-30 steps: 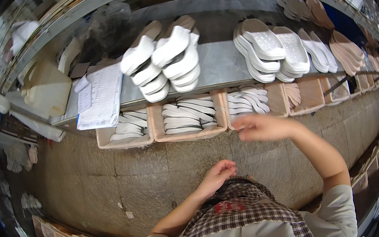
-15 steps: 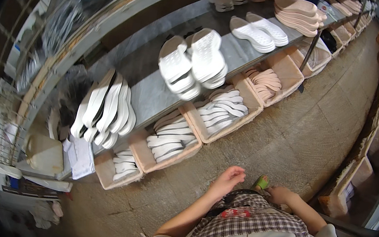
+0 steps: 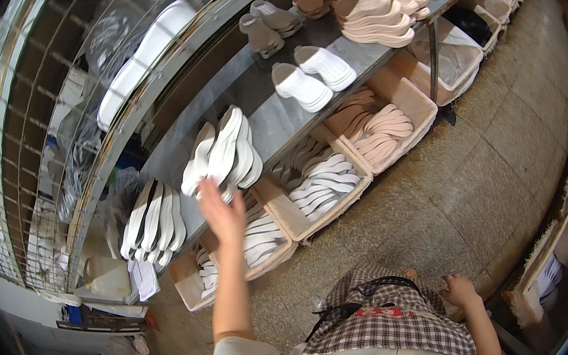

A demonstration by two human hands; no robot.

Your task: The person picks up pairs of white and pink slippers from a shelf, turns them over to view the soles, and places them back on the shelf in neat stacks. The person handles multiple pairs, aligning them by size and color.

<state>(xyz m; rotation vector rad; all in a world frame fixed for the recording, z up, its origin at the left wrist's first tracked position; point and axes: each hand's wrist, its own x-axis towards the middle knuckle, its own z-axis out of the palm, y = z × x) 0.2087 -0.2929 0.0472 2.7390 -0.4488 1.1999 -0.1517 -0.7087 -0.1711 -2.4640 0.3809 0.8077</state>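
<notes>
A stack of white soles (image 3: 226, 148) slanted lengthwise toward the edge of the desk (image 3: 274, 128), just beyond your nearer left hand (image 3: 224, 217), fingers (image 3: 211, 197) spread, gripping nothing visible; your right hand (image 3: 460, 291) hung well apart, grip unclear.

A person's bare left forearm (image 3: 232, 285) rises almost upright from the lower part of the head view, ending in a left hand (image 3: 224, 216) poised at the front edge of a long, grey metal shelf (image 3: 279, 131), toward its lower-left end. The hand is unclenched, fingers angled up and to the left, thumb standing apart on the right; fingertip contact cannot be made out. At the other side, the bare right arm (image 3: 485, 333) bends close to the body, its right hand (image 3: 460, 291) low beside the waist, fingers loosely curved, well apart from the shelf's front edge.
</notes>
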